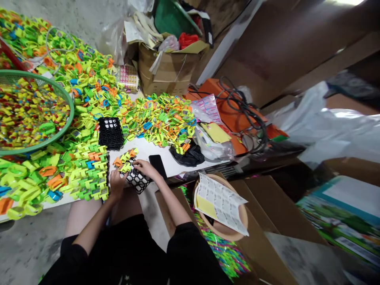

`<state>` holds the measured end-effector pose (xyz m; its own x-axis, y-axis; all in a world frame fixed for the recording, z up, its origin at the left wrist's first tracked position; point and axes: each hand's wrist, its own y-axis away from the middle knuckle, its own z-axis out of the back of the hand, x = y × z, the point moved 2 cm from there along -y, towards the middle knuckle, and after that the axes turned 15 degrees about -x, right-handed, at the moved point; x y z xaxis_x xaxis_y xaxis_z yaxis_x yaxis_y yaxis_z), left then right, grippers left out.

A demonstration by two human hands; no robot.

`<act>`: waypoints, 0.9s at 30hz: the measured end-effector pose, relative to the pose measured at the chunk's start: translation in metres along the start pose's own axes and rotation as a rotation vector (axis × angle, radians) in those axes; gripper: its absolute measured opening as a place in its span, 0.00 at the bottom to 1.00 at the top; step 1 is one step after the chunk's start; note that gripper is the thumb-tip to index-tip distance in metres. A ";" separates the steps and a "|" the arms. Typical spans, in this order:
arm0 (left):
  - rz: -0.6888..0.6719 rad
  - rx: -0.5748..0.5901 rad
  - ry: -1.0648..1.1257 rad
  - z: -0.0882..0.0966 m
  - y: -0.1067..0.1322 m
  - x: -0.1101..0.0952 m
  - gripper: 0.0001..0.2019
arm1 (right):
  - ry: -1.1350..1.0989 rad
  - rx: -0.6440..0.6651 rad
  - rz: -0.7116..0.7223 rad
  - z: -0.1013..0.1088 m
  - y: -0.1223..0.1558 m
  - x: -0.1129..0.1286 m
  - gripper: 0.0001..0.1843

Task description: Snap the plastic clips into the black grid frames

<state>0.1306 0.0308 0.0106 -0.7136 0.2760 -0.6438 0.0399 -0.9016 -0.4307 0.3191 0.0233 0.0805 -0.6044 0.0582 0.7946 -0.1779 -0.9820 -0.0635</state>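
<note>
Starting left, a basket (63, 93) brims with clips and filled rows (89, 174) lie beside the left hand (116, 181), fingers curled round the grid (137, 180) at the table edge. Only its far corner carries clips (126, 158); most cells look empty. The right hand (145, 168) rests on it, fingers together; any pinch is hidden. A spare grid (111, 133), phone (157, 164) and pile (162, 116) crowd behind.

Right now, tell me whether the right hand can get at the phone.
Probably yes. The right hand rests on the grid tray, just beside the phone, which lies uncovered near the edge of the table. Nothing stands between them.
</note>
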 end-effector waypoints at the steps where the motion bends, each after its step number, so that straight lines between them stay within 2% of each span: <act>1: 0.021 -0.001 0.003 -0.001 -0.003 -0.002 0.15 | 0.084 -0.076 -0.052 0.021 -0.003 -0.006 0.11; 4: 0.097 0.004 -0.002 -0.005 -0.010 -0.004 0.15 | 0.443 -0.428 -0.254 0.094 -0.013 -0.030 0.15; 5: 0.114 0.003 -0.002 -0.007 -0.011 -0.004 0.15 | 0.549 -0.509 -0.313 0.117 -0.016 -0.039 0.17; 7: 0.132 -0.004 0.001 -0.009 -0.012 -0.004 0.16 | 0.718 -0.578 -0.376 0.153 -0.022 -0.055 0.21; 9: 0.132 -0.002 0.002 -0.010 -0.011 -0.004 0.16 | 0.839 -0.528 -0.355 0.176 -0.030 -0.069 0.24; 11: 0.122 0.015 0.004 -0.010 -0.010 -0.005 0.14 | 0.928 -0.415 -0.320 0.188 -0.039 -0.081 0.24; 14: 0.100 0.030 0.018 -0.007 -0.008 -0.006 0.14 | 0.997 -0.232 -0.345 0.194 -0.051 -0.094 0.26; 17: 0.068 0.019 0.044 -0.005 -0.007 -0.008 0.13 | 0.994 -0.142 -0.306 0.196 -0.057 -0.100 0.30; 19: 0.062 0.012 0.048 -0.004 -0.007 -0.009 0.12 | 1.003 -0.171 -0.207 0.197 -0.057 -0.100 0.29; 22: 0.083 0.010 0.030 -0.005 -0.007 -0.009 0.12 | 1.060 -0.287 -0.072 0.201 -0.051 -0.097 0.23; 27: 0.107 0.016 0.076 -0.003 -0.010 -0.007 0.14 | 1.061 -0.517 -0.005 0.210 -0.036 -0.086 0.15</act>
<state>0.1372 0.0384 0.0177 -0.6509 0.2020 -0.7318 0.1014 -0.9322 -0.3476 0.5408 0.0163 0.1411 -0.9025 0.4215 -0.0892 -0.3278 -0.8061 -0.4927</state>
